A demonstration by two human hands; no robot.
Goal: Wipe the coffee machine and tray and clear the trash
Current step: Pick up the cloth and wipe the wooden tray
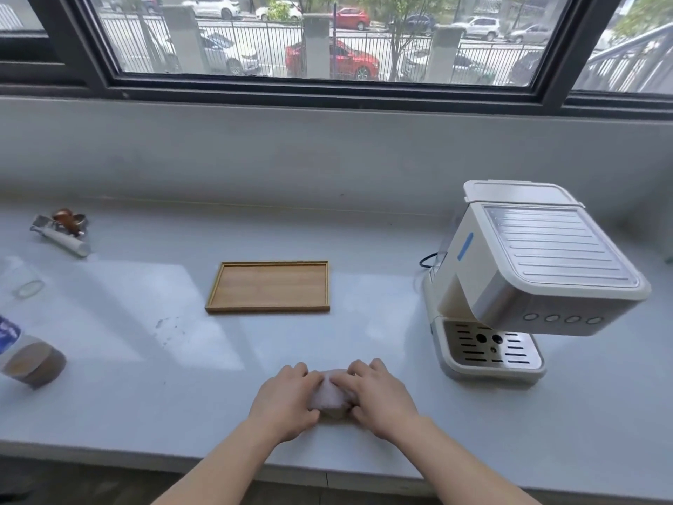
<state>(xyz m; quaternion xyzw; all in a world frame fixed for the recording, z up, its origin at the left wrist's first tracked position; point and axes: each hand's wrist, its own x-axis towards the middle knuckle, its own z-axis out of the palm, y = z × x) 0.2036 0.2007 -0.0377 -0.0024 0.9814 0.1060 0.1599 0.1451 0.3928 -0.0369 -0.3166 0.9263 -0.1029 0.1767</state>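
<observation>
Hands (pixel 329 395) on cloth (pixel 329 397), pale counter (pixel 145 377) beneath window (pixel 327 38)

One rectangular bamboo tray (pixel 268 287) lies at twelve o'clock, one cream-and-steel coffee machine (pixel 524 275) at two, one white-handled portafilter (pixel 62 231) at ten, one pale crumpled cloth (pixel 329 395) under two bare hands, left (pixel 282 402) and right (pixel 378 395).

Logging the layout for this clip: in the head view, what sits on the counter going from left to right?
Paper cup at the left edge → portafilter → wooden tray → wad of tissue held between left hand and right hand → coffee machine.
</observation>
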